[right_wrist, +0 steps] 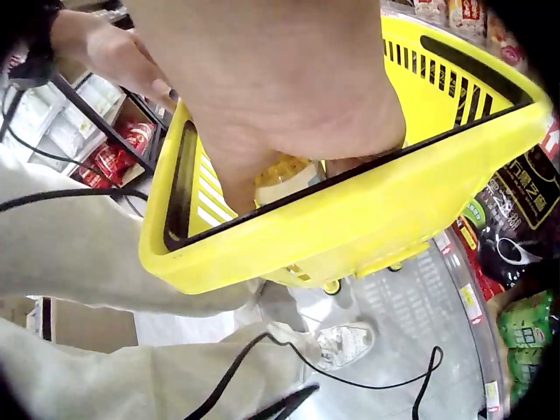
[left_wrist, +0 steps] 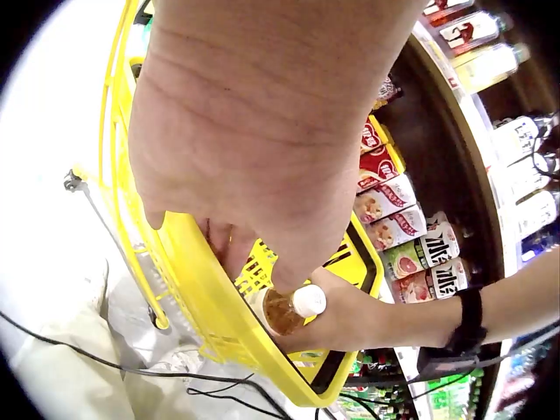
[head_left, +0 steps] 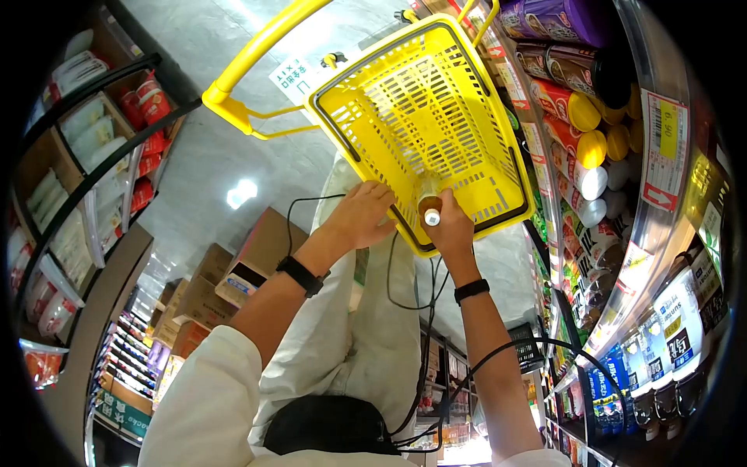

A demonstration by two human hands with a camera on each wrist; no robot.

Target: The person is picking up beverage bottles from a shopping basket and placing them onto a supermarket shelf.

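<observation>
We see the right hand (head_left: 455,227) gripping the capped bottle (head_left: 426,204) inside the near end of the yellow basket (left_wrist: 197,280); we judge placing is underway. The left hand (head_left: 364,213) rests on its near left edge, though whether gripping we cannot tell. Next calls for steadying the bottle, then letting go.

Stocked shelves (head_left: 117,265) flank a glossy grey floor (head_left: 198,152) with bright reflections (head_left: 242,193).

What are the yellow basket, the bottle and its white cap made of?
The basket looks like moulded plastic, smooth and slightly shiny, with neat slots through it. The bottle is probably clear plastic, maybe glass: brown shows through. The cap seems to be smooth plastic, opaque and white.
</observation>
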